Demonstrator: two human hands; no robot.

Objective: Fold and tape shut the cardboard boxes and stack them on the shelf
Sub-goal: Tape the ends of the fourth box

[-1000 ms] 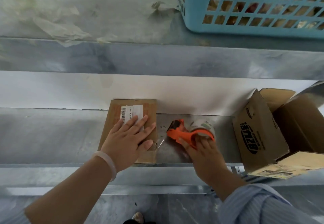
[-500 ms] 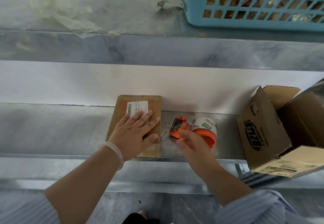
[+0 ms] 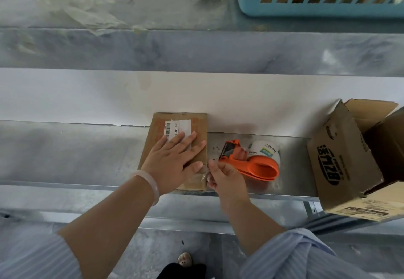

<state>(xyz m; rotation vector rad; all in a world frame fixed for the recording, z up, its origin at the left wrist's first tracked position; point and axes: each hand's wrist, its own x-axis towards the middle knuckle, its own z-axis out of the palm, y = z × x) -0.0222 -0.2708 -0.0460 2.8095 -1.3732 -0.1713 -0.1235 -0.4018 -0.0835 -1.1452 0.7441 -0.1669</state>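
Metal shelf [image 3: 65, 158] runs wide left of the box [image 3: 156, 132]. Left hand [image 3: 172, 163] presses it flat; right hand [image 3: 225, 178] pinches clear tape [image 3: 202, 176] at its right edge.

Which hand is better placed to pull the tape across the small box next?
Right, probably: the right hand pinches clear tape at the edge of the small box beside the tape dispenser; the left hand lies flat on it.

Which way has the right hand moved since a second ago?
Yes: the right hand has moved left, off the tape dispenser handle, to the small box's near right corner, where it seems to pinch clear tape.
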